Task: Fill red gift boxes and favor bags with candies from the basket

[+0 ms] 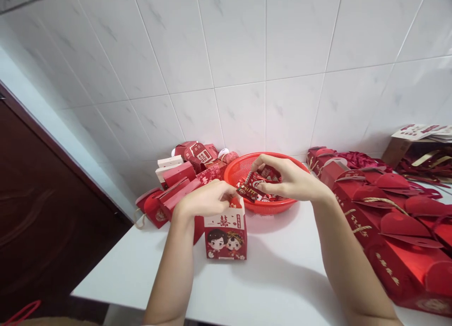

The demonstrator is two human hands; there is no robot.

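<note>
A small red and white gift box (226,239) with a cartoon couple on its front stands upright on the white table, its top open. Curled over the box's back left rim, my left hand (208,199) is closed on its upper edge; the fingertips are partly hidden. My right hand (291,178) pinches a red wrapped sweet packet (250,187) between thumb and fingers, over the left part of a red plastic basket (271,207). The packet's left end is close to my left fingertips. More wrapped sweets (270,175) lie in the basket. Something red shows inside the box's mouth.
Several red gift boxes (384,232) with rope handles crowd the right side. More red boxes (176,182) are piled behind my left arm. A cardboard box (406,152) with ribbons stands at the far right. Tiled wall (240,119) borders the table's back.
</note>
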